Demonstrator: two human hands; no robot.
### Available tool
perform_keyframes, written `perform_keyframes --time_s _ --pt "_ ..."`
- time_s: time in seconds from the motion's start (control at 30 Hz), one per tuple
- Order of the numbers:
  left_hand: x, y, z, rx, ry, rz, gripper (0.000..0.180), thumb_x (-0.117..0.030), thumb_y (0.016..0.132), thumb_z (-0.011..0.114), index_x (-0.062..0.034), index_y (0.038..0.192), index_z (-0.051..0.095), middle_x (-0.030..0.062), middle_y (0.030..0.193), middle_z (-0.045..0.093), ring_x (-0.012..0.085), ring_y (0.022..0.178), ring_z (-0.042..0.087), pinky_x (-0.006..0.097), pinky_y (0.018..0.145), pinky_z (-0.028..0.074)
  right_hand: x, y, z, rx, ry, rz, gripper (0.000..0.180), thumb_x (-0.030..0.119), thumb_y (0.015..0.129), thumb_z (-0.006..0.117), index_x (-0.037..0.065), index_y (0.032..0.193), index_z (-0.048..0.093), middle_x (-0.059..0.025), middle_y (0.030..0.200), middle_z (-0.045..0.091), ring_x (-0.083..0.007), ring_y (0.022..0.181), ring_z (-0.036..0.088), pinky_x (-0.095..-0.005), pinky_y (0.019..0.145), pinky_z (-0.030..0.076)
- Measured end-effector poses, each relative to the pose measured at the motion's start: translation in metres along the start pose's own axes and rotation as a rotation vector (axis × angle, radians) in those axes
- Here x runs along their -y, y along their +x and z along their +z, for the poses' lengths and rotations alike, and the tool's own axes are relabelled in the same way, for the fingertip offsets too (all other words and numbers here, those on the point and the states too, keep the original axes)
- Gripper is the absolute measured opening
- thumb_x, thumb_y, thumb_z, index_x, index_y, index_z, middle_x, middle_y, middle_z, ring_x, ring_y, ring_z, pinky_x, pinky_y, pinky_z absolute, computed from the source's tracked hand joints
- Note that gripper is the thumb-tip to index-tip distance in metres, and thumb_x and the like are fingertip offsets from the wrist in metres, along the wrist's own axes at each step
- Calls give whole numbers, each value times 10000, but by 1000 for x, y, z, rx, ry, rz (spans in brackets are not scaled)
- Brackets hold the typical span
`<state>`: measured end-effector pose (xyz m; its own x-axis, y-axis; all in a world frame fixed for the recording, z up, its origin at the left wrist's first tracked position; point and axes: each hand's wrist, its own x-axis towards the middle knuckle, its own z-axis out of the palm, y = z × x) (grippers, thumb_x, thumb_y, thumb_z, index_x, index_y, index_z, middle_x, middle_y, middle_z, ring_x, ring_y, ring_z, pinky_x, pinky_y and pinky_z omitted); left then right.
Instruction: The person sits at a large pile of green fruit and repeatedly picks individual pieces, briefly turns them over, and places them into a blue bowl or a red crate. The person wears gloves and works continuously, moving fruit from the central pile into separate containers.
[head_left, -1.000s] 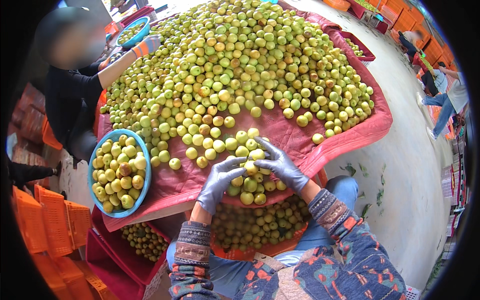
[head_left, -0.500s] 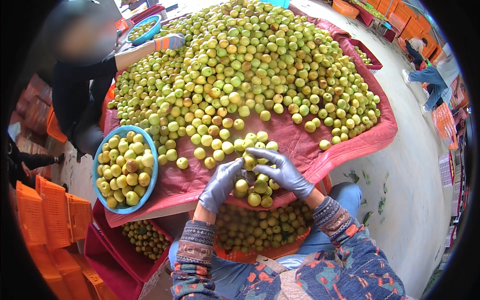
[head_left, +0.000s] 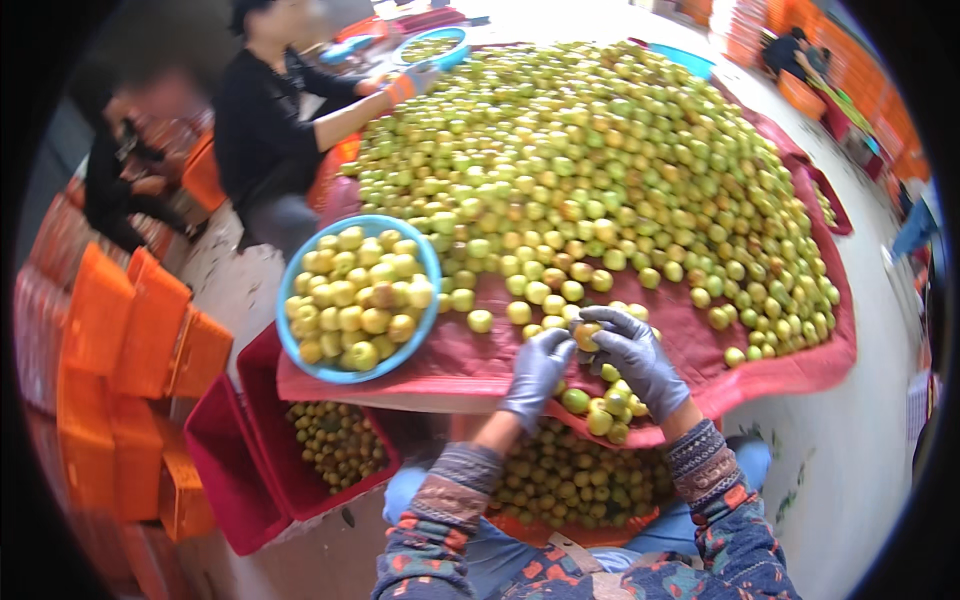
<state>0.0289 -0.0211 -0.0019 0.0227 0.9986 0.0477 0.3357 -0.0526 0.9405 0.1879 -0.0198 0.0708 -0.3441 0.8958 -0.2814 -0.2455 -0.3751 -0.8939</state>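
Both my hands wear grey gloves and meet above the near edge of the cloth-covered table. My right hand (head_left: 640,362) has its thumb and fingers closed round a yellow-brown jujube (head_left: 586,336). My left hand (head_left: 540,372) is closed, its fingertips pressed at the left side of the same fruit. Just below and behind my hands, a small cluster of green jujubes (head_left: 612,408) lies by the cloth's edge. A large heap of green and yellowish jujubes (head_left: 600,180) covers most of the red cloth (head_left: 480,362) beyond them.
A blue basin (head_left: 432,300) full of jujubes sits at the table's left corner. Below the table are a red crate (head_left: 262,440) and an orange crate (head_left: 545,533) with more fruit. Orange crates (head_left: 95,400) are stacked at left. A co-worker (head_left: 280,130) reaches into the heap's far left.
The view has swung left and up, so the table appears lower and farther right. My hands stay together at the fruit. The co-worker's gloved hand is now near the far basin.
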Motion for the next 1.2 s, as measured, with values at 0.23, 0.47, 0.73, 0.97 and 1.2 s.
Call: perform_keyframes --time_s 0.23,0.47,0.73,0.97,1.2 --pt "23 -14 -1 -28 344 118 187 -183 775 631 -14 854 634 212 822 624 401 795 607 463 674 486 5 98 112 256 -422 -142 310 209 867 611 48 1130 635 -24 989 647 -91 825 599 -228 696 491" --pt "12 -20 1 -36 -1001 -383 394 -235 912 548 -17 1233 479 133 1188 551 257 1060 550 369 893 476 -8 197 191 365 -625 -659 377 189 885 576 23 1224 575 -122 1152 628 -169 952 620 -285 847 484" --pt "0 1 -19 -80 664 -16 712 -264 700 752 -82 1301 417 178 1220 468 309 958 570 451 717 523 -7 193 82 14 -687 -643 290 196 846 616 41 1088 652 -114 1070 664 -229 975 629 -304 852 477" --pt "16 23 -33 -27 539 -43 693 -299 678 789 -60 1260 498 219 1077 583 348 980 592 419 799 504 -38 111 -77 -323 -1504 -597 345 323 828 610 144 1121 643 -124 1240 578 -321 1158 512 -439 979 401" --pt "-6 23 -20 430 22 -103 516 -240 784 742 -48 1230 567 111 966 647 171 859 623 300 750 511 -13 25 -122 -322 -509 -328 227 172 908 601 30 1074 659 -9 1003 666 -85 918 576 -254 813 466"
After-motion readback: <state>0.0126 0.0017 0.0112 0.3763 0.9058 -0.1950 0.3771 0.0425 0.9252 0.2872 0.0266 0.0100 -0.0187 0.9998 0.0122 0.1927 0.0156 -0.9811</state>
